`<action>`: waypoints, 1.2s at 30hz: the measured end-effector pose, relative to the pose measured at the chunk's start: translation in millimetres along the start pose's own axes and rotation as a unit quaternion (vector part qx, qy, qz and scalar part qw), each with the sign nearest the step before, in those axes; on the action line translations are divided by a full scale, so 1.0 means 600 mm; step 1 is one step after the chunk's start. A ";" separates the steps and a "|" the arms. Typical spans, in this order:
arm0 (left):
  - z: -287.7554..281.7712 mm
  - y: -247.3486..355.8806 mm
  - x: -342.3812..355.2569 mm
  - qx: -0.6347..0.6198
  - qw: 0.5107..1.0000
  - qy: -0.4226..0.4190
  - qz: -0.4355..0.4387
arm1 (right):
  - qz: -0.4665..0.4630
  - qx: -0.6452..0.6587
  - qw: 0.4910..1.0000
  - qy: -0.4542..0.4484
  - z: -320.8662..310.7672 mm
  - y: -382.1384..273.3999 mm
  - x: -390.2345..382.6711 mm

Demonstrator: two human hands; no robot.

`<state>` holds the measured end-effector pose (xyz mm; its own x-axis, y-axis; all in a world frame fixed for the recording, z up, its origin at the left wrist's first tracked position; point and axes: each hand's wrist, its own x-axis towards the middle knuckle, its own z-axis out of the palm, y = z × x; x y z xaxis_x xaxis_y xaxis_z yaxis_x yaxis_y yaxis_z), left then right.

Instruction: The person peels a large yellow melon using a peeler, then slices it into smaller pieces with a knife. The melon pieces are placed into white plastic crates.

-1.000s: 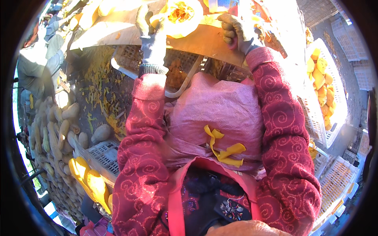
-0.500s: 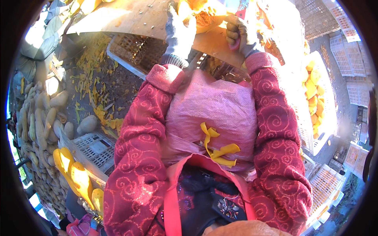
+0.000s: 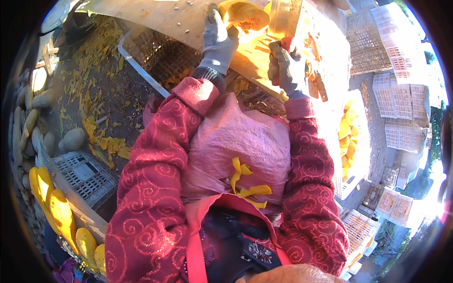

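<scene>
My left hand [image 3: 219, 45], in a grey glove, is at the left end of a cut yellow squash [image 3: 246, 13]. Its fingers lie along the squash's side, and the thumb sits below. Orange flesh shows at the squash's cut end. To the right, my gloved right hand [image 3: 286, 70] is closed around a red-handled tool [image 3: 286, 43]; only a bit of red shows above the fist, and its working end is hidden or lost in glare. Both hands are over a sunlit wooden board [image 3: 257, 49]. Yellow peel strips [image 3: 250, 191] lie on the pink woven cloth [image 3: 236, 141] over my lap.
A crate [image 3: 123, 52] stands below the board, left of my knees. Peel scraps [image 3: 113, 146] litter the ground. Peeled squashes [image 3: 61, 210] and a grey crate [image 3: 85, 174] are at the lower left. Orange pieces fill a white crate [image 3: 348, 137] at the right; stacked crates [image 3: 401, 99] stand beyond.
The view has shifted, showing more crates on the right. My right hand sits lower, farther from the squash's cut end. The squash's cut face now looks turned differently; my left hand stays beside it.
</scene>
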<state>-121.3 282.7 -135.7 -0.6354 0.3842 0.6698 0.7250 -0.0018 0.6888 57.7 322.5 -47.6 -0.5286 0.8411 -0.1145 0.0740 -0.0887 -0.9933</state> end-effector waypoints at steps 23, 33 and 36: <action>-0.016 0.034 -0.017 -0.119 0.987 -0.029 -0.108 | -0.209 -0.102 0.972 0.016 0.078 -0.184 -0.151; 0.042 0.000 -0.003 0.002 1.000 0.021 0.003 | 0.093 -0.293 0.951 -0.037 0.073 -0.062 -0.021; 0.010 0.024 0.006 -0.056 0.985 -0.115 -0.117 | 0.096 -0.276 0.953 -0.073 0.061 -0.078 -0.004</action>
<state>-111.6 289.5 -125.2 -0.6950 0.5851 0.4179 0.5239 0.0142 0.8516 24.5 304.7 -1.1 -0.5698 0.7505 -0.3348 0.5942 0.0948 -0.7987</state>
